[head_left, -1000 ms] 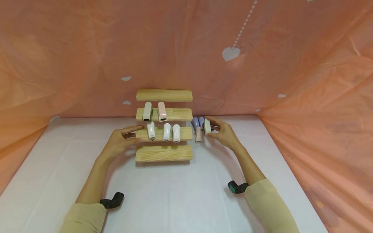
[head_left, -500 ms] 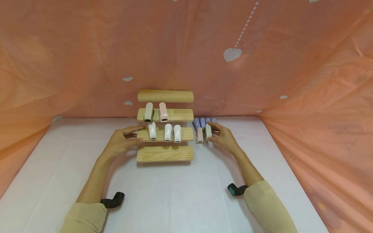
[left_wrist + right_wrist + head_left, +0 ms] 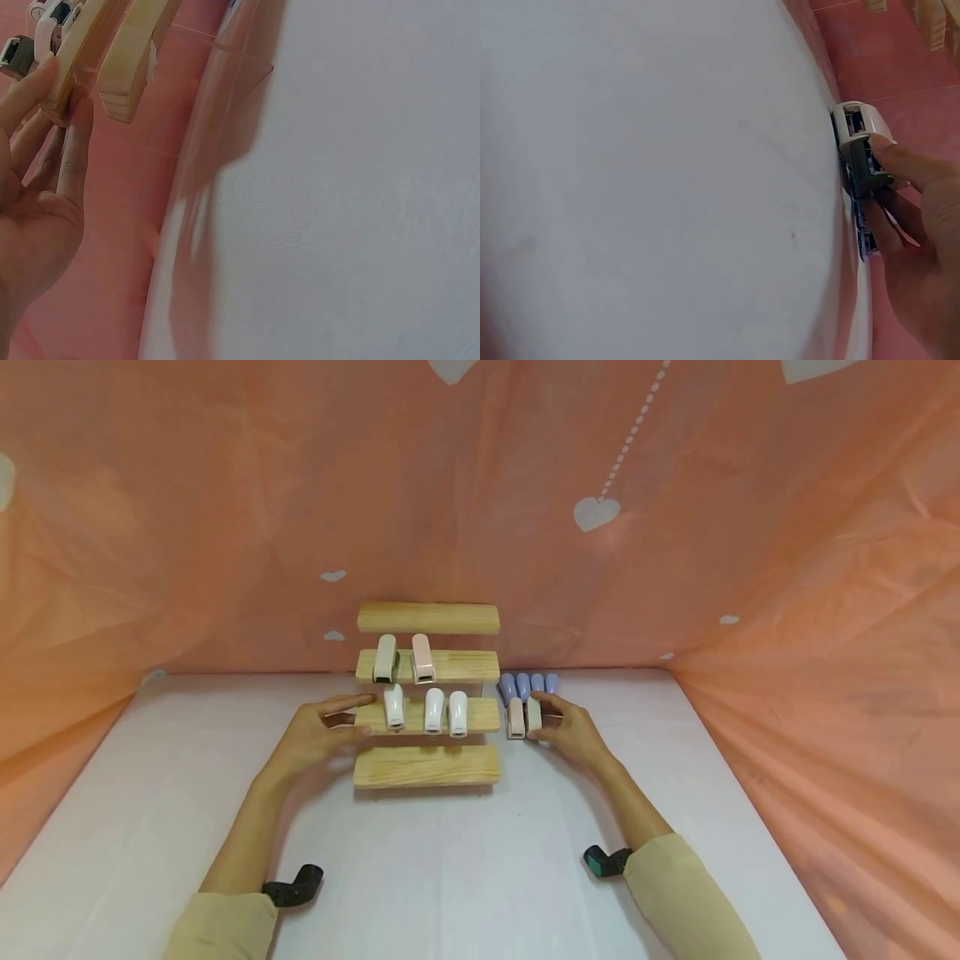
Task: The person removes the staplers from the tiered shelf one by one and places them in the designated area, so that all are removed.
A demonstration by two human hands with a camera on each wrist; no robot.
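The right hand (image 3: 572,733) grasps a pale green stapler (image 3: 533,715), thumb on its near end and fingers round its far side; this stapler is low over the white-covered table (image 3: 465,877), towards its back edge and just right of the wooden rack (image 3: 427,767); whether its base bears on the table cannot be told. Just to its left stands a beige-pink stapler (image 3: 515,717), almost side by side with it; behind the pair, closer to the table's back edge, four purple staplers (image 3: 522,687) line up in a row.

The left hand (image 3: 318,737) grips the left end of the rack's second board from the front, thumb on one face and fingers on the other, as the left wrist view shows; on that same board sit three white staplers (image 3: 433,711), one towards its left end, the other two near each other from the middle rightwards. The next board up bears a grey-green stapler (image 3: 386,657) near its left end and a light pink stapler (image 3: 422,657) near its middle.

An orange-pink curtain (image 3: 225,527) with white hearts (image 3: 596,514) rises along the table's back edge and both sides; each forearm has a beige sleeve (image 3: 688,893) and a black wrist device (image 3: 296,887).
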